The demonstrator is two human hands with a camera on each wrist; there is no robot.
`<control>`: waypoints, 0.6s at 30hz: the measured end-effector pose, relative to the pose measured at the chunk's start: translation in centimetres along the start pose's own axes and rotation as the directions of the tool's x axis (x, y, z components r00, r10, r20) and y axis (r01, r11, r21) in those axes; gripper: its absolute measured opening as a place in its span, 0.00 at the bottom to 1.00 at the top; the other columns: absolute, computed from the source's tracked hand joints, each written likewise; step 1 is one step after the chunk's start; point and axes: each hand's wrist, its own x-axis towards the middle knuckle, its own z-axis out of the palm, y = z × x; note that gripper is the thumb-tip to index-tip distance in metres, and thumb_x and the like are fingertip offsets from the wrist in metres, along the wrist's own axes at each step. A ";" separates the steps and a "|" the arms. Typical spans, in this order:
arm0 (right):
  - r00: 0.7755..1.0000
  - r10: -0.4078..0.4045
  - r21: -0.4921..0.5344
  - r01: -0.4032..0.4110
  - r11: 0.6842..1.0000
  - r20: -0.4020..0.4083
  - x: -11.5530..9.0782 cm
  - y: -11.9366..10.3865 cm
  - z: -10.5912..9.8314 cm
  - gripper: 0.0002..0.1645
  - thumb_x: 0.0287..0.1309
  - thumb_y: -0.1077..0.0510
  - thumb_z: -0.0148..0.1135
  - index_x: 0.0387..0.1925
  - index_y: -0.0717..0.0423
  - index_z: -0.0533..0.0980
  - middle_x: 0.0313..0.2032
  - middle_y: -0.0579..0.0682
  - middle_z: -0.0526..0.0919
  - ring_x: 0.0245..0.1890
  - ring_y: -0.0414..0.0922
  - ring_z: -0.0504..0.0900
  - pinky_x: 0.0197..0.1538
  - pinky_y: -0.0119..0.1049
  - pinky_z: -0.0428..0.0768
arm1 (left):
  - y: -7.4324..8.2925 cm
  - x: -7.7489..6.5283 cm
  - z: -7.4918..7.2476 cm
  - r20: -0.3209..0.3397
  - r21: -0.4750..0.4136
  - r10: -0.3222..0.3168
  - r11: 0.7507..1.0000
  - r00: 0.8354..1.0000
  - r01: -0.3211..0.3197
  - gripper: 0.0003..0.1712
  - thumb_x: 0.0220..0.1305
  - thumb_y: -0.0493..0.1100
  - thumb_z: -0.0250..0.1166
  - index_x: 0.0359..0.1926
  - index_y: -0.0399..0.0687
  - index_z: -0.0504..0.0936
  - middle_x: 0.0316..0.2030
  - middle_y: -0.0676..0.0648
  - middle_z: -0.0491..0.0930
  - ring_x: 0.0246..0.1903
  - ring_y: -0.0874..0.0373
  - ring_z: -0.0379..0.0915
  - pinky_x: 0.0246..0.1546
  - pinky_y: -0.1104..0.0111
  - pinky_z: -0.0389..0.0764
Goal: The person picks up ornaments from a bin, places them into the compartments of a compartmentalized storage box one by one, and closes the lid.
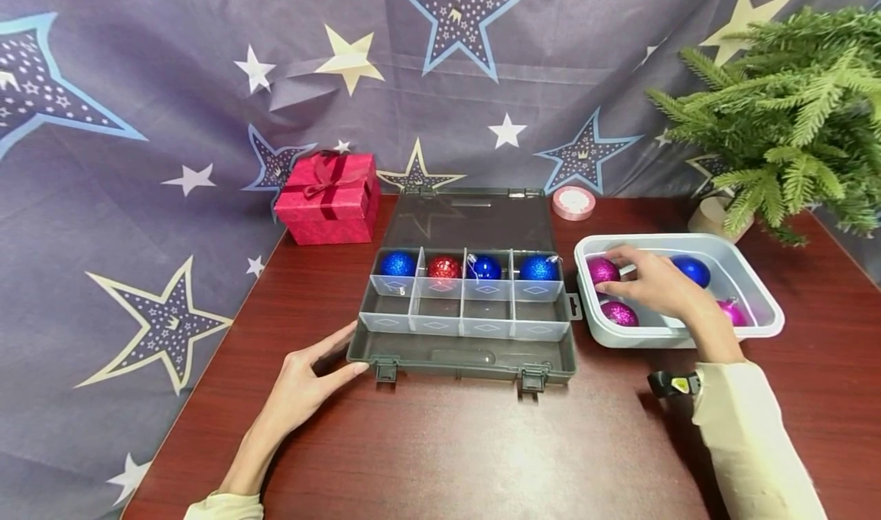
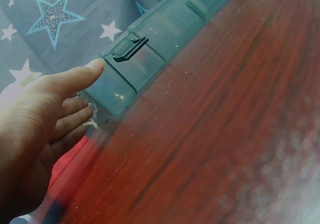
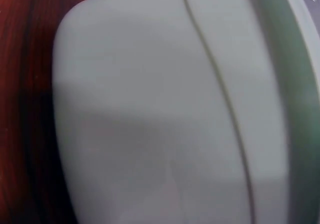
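A dark translucent compartment box (image 1: 464, 354) lies with its lid folded back. Its rear cells hold three blue baubles, among them a shiny one (image 1: 485, 268), and a red glitter bauble (image 1: 444, 268). My left hand (image 1: 303, 386) rests at the box's front left corner, thumb at the front edge and straight fingers along the side. Inside the white tub (image 1: 764, 306), my right hand (image 1: 654, 281) pinches a magenta glitter bauble (image 1: 601, 270) between thumb and fingers. Only the wall of the tub (image 3: 150, 109) fills the right wrist view; the hand is out of sight there.
Also in the tub are another magenta glitter bauble (image 1: 620, 313), a blue bauble (image 1: 691, 271) and a pink one (image 1: 733, 312). A red gift box (image 1: 329, 203), a pink ribbon roll (image 1: 573, 203) and a small artificial tree (image 1: 805, 122) stand along the back.
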 end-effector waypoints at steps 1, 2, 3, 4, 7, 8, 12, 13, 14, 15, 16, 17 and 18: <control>1.000 0.000 0.001 0.000 1.000 0.001 0.0 0.1 0.0 0.33 0.63 0.53 0.73 0.62 0.69 0.73 0.55 0.74 0.79 0.54 0.68 0.79 0.59 0.65 0.73 | 0.0 0.0 0.0 0.000 0.000 0.001 1.000 1.000 -0.001 0.36 0.58 0.43 0.80 0.68 0.54 0.80 0.56 0.52 0.85 0.59 0.58 0.79 0.59 0.79 0.71; 1.000 -0.001 0.001 0.001 1.000 0.001 0.1 0.1 0.1 0.33 0.64 0.54 0.73 0.62 0.69 0.73 0.55 0.74 0.79 0.54 0.68 0.79 0.59 0.65 0.73 | 0.0 0.0 0.0 0.000 -0.001 0.001 1.000 1.000 -0.001 0.36 0.58 0.43 0.80 0.68 0.54 0.80 0.56 0.52 0.85 0.59 0.58 0.79 0.59 0.79 0.71; 1.000 -0.002 0.003 0.002 1.000 0.001 0.1 0.1 0.1 0.33 0.64 0.54 0.73 0.62 0.69 0.73 0.55 0.74 0.79 0.54 0.68 0.79 0.59 0.65 0.72 | 0.0 0.0 0.0 0.001 -0.003 0.001 1.000 1.000 -0.001 0.36 0.58 0.43 0.80 0.69 0.54 0.80 0.56 0.51 0.85 0.59 0.58 0.79 0.59 0.79 0.71; 1.000 -0.002 0.006 0.002 1.000 0.001 0.1 0.1 0.1 0.32 0.64 0.54 0.72 0.62 0.69 0.74 0.55 0.74 0.79 0.54 0.68 0.79 0.59 0.65 0.72 | 0.0 0.0 0.1 0.000 -0.004 0.001 1.000 1.000 -0.001 0.36 0.58 0.43 0.80 0.69 0.54 0.80 0.56 0.51 0.85 0.59 0.58 0.79 0.59 0.79 0.71; 1.000 0.000 0.006 0.000 1.000 -0.005 0.0 0.1 0.0 0.32 0.65 0.53 0.72 0.62 0.68 0.74 0.55 0.74 0.79 0.55 0.69 0.79 0.60 0.65 0.72 | 0.1 0.1 0.1 0.000 -0.002 0.000 1.000 1.000 0.000 0.37 0.58 0.43 0.80 0.69 0.54 0.80 0.56 0.51 0.85 0.59 0.59 0.79 0.60 0.79 0.71; 1.000 0.002 0.009 -0.002 1.000 -0.007 -0.1 0.1 0.0 0.32 0.65 0.53 0.72 0.62 0.68 0.74 0.55 0.74 0.79 0.55 0.68 0.79 0.59 0.65 0.73 | 0.1 0.1 0.1 0.000 0.000 -0.001 1.000 1.000 0.001 0.37 0.58 0.43 0.80 0.69 0.54 0.80 0.56 0.51 0.85 0.59 0.59 0.79 0.60 0.79 0.71; 1.000 -0.004 0.027 0.004 1.000 -0.021 -0.4 -0.1 -0.4 0.31 0.67 0.53 0.70 0.63 0.67 0.73 0.55 0.74 0.79 0.52 0.68 0.82 0.57 0.64 0.76 | 0.1 0.0 0.0 -0.001 0.009 -0.007 1.000 1.000 0.007 0.37 0.58 0.44 0.80 0.69 0.55 0.80 0.56 0.52 0.85 0.59 0.61 0.78 0.59 0.80 0.70; 1.000 -0.008 0.033 0.009 0.999 -0.025 -0.5 -0.1 -0.5 0.31 0.67 0.53 0.70 0.63 0.67 0.74 0.54 0.73 0.80 0.51 0.68 0.83 0.56 0.64 0.77 | 0.1 0.0 0.0 -0.001 0.010 -0.009 1.000 1.000 0.009 0.37 0.58 0.44 0.80 0.69 0.55 0.80 0.56 0.52 0.85 0.59 0.61 0.78 0.59 0.80 0.70; 1.000 -0.009 0.039 0.010 0.999 -0.026 -0.6 -0.2 -0.6 0.31 0.67 0.53 0.69 0.63 0.66 0.74 0.54 0.73 0.80 0.51 0.68 0.83 0.56 0.64 0.77 | 0.1 0.0 0.0 0.000 0.008 -0.011 1.000 1.000 0.011 0.36 0.58 0.44 0.80 0.69 0.55 0.80 0.56 0.52 0.85 0.59 0.61 0.78 0.59 0.80 0.70; 1.000 -0.009 0.044 0.011 0.999 -0.027 -0.7 -0.2 -0.7 0.30 0.68 0.53 0.69 0.64 0.66 0.74 0.54 0.73 0.80 0.51 0.68 0.83 0.56 0.63 0.78 | 0.1 0.0 0.0 0.000 0.007 -0.013 1.000 1.000 0.013 0.36 0.58 0.44 0.80 0.69 0.56 0.80 0.56 0.52 0.85 0.59 0.61 0.78 0.59 0.80 0.70; 1.000 -0.008 0.048 0.009 0.999 -0.029 -0.8 -0.2 -0.8 0.30 0.68 0.53 0.69 0.64 0.66 0.74 0.54 0.73 0.80 0.51 0.68 0.83 0.55 0.63 0.78 | 0.1 0.0 0.0 0.000 0.007 -0.013 1.000 1.000 0.013 0.36 0.58 0.44 0.80 0.69 0.56 0.80 0.56 0.52 0.85 0.59 0.61 0.78 0.59 0.80 0.70; 0.999 -0.010 0.045 0.011 0.999 -0.033 -0.9 -0.2 -0.9 0.30 0.68 0.53 0.69 0.64 0.65 0.74 0.54 0.73 0.80 0.51 0.68 0.83 0.55 0.64 0.78 | 0.2 0.0 0.0 0.000 0.006 -0.013 1.000 1.000 0.013 0.36 0.59 0.44 0.80 0.69 0.55 0.80 0.56 0.51 0.85 0.59 0.61 0.78 0.59 0.80 0.70; 0.999 -0.013 0.039 0.014 0.999 -0.036 -1.0 -0.2 -1.0 0.30 0.68 0.53 0.68 0.64 0.65 0.74 0.54 0.73 0.80 0.52 0.69 0.83 0.55 0.64 0.78 | 0.1 0.0 0.0 0.000 0.005 -0.013 1.000 1.000 0.013 0.36 0.58 0.44 0.80 0.69 0.55 0.80 0.56 0.51 0.85 0.59 0.61 0.78 0.59 0.80 0.70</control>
